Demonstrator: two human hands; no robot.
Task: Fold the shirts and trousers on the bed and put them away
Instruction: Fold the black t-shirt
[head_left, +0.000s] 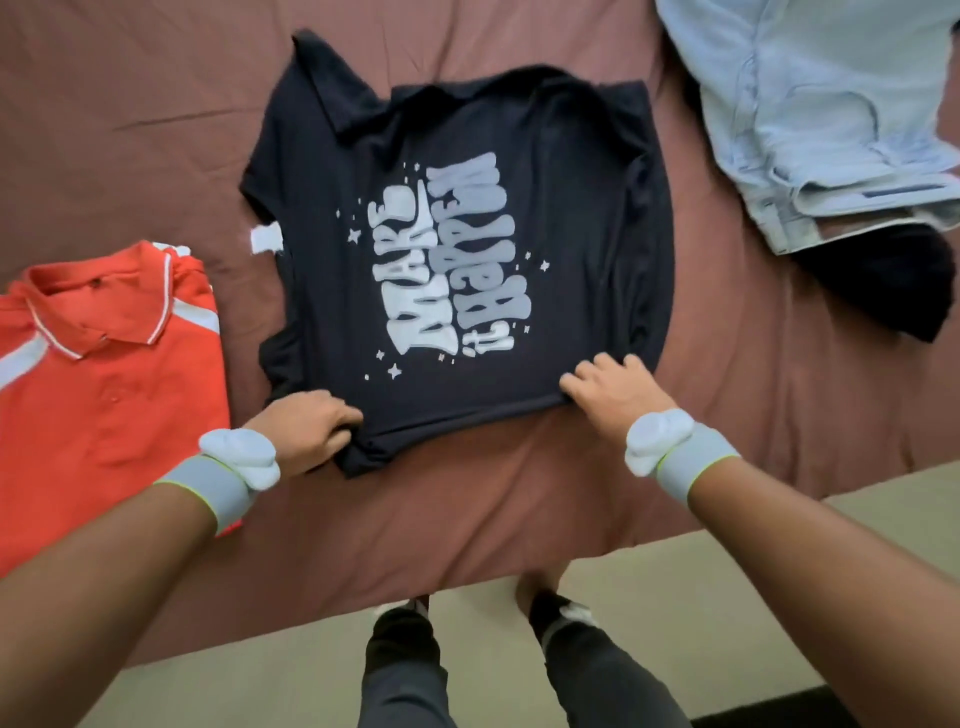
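Bed (675, 467): covered in a brownish-red sheet, creased, its near edge running across the lower part of the view.
Black shirt (457, 249): lay flat mid-bed, collar to the upper left, pale lettering "MAKE it HAPPEN" turned sideways; sides partly folded in, a white tag (266, 240) showing at its left edge.
Left hand (306, 431): gripped the near left corner of the black shirt, fingers curled round the hem.
Right hand (613, 389): rested on the near right edge of the same shirt, fingers bent and pinching the fabric; the two hands were well apart, one at each near corner.
Wristbands (691, 457): grey, one on each wrist, each with a white padded piece.
Orange polo shirt (104, 374): folded, collar up, at the left, just beside the black shirt.
Light blue jeans (821, 114): unfolded at the upper right, lying partly over a dark garment (883, 280).
Floor (675, 597): beige, below the bed edge, with the person's legs and shoes visible.
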